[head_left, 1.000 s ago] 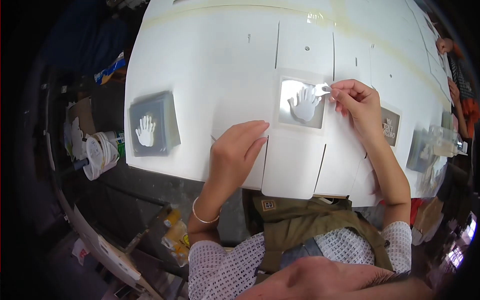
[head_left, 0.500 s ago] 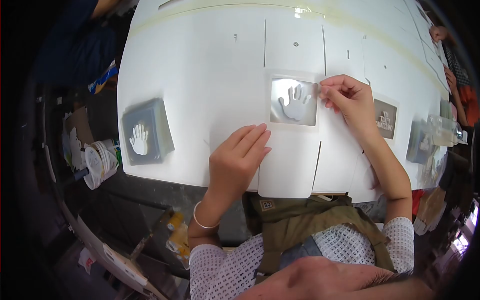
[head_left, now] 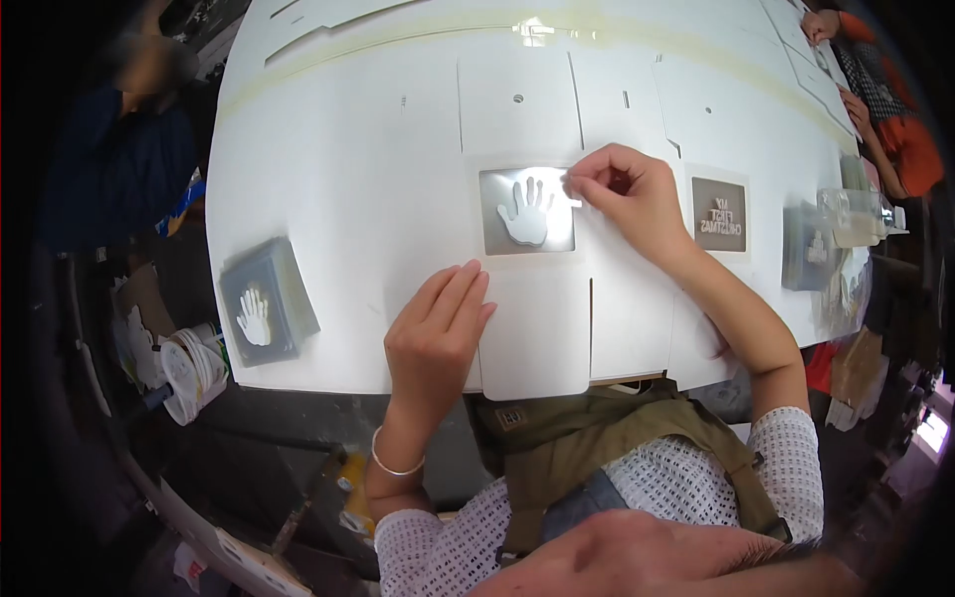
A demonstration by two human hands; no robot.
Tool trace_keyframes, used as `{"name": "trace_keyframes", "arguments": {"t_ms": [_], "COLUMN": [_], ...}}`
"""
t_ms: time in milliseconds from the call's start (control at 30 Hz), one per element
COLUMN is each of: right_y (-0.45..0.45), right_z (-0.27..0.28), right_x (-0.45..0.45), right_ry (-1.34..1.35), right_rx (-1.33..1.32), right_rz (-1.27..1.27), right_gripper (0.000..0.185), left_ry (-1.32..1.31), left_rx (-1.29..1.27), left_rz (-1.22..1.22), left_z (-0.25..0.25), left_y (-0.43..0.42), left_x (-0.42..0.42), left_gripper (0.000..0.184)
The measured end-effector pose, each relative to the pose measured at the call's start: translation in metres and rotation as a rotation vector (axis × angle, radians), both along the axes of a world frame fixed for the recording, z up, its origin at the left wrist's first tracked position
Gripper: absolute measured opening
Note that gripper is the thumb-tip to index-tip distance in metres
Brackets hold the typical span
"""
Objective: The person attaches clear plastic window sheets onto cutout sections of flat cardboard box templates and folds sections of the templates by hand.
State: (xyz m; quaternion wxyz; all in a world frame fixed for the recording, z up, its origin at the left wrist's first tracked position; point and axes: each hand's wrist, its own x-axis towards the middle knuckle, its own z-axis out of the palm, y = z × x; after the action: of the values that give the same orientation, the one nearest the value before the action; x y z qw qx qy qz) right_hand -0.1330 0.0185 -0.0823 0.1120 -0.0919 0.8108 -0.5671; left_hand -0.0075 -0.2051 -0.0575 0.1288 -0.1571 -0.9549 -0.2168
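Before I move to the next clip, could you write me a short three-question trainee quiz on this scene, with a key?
1. True or false: a bangle is worn on the left arm.
2. Which shape shows on the panel at the fingertips of the right hand?
A) star
B) hand
C) tree
3. Fill in: the brown lettered panel carries the words MY FIRST ____.

Key: 1. True; 2. B; 3. CHRISTMAS.

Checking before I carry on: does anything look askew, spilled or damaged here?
Nothing spilled or broken shows. The handprint panel by the right hand lies flat. But the panel stack at the white tabletop's left edge looks askew: its edges don't line up. A yellowish band discolours the tabletop's far side.
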Motion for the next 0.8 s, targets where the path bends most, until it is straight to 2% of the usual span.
{"name": "trace_keyframes", "arguments": {"t_ms": [33,100,133,200,233,300,333,400,467,533,600,633,667,733,767,800], "right_y": [0.001,0.0,0.0,-0.002,0.002,0.017,0.026,0.045,0.063,0.081,0.097,0.103,0.106,0.111,0.11,0.11], "right_z": [0.002,0.01,0.013,0.02,0.028,0.034,0.037,0.045,0.049,0.044,0.034,0.03,0.03,0.031,0.036,0.035], "right_x": [0.0,0.001,0.002,0.004,0.005,0.002,0.0,0.002,0.006,0.011,0.016,0.018,0.02,0.022,0.024,0.024], "right_ry": [0.009,0.261,0.277,0.464,0.389,0.484,0.55,0.537,0.489,0.388,0.335,0.27,0.274,0.257,0.192,0.192], "right_rx": [-0.006,0.237,0.23,0.24,0.226,0.204,0.198,0.215,0.214,0.178,0.126,0.081,0.077,0.068,-0.002,-0.005], "right_rz": [-0.005,0.047,0.042,-0.023,0.0,0.013,0.023,0.002,-0.043,-0.079,-0.102,-0.144,-0.142,-0.177,-0.196,-0.218], "right_gripper": [0.007,0.021,0.021,0.037,0.045,0.042,0.039,0.033,0.025,0.019,0.018,0.017,0.017,0.017,0.016,0.016], "left_ry": [-0.003,0.006,-0.013,-0.002,-0.048,-0.148,-0.117,-0.212,-0.572,-0.669,-0.68,-0.692,-0.686,-0.54,-0.552,-0.453], "left_rx": [0.002,-0.005,0.001,-0.005,0.015,0.079,0.064,0.27,0.801,1.304,1.798,1.977,1.974,2.043,2.031,2.08], "left_rz": [0.005,0.005,0.007,0.019,0.009,0.015,0.032,0.034,0.187,0.176,0.081,0.128,0.127,0.43,0.42,0.472], "left_z": [0.001,0.001,0.002,0.007,0.011,0.02,0.022,0.026,0.038,0.045,0.014,0.002,-0.005,-0.013,-0.018,-0.023], "left_y": [0.0,0.001,0.001,0.001,0.001,-0.003,-0.008,-0.023,-0.035,-0.051,-0.079,-0.087,-0.09,-0.087,-0.085,-0.085], "left_x": [0.0,0.0,0.0,-0.001,-0.002,-0.004,-0.01,-0.029,-0.067,-0.115,-0.175,-0.202,-0.225,-0.266,-0.28,-0.294], "left_gripper": [0.023,0.023,0.023,0.023,0.024,0.024,0.024,0.026,0.029,0.039,0.044,0.039,0.039,0.032,0.032,0.03]}}
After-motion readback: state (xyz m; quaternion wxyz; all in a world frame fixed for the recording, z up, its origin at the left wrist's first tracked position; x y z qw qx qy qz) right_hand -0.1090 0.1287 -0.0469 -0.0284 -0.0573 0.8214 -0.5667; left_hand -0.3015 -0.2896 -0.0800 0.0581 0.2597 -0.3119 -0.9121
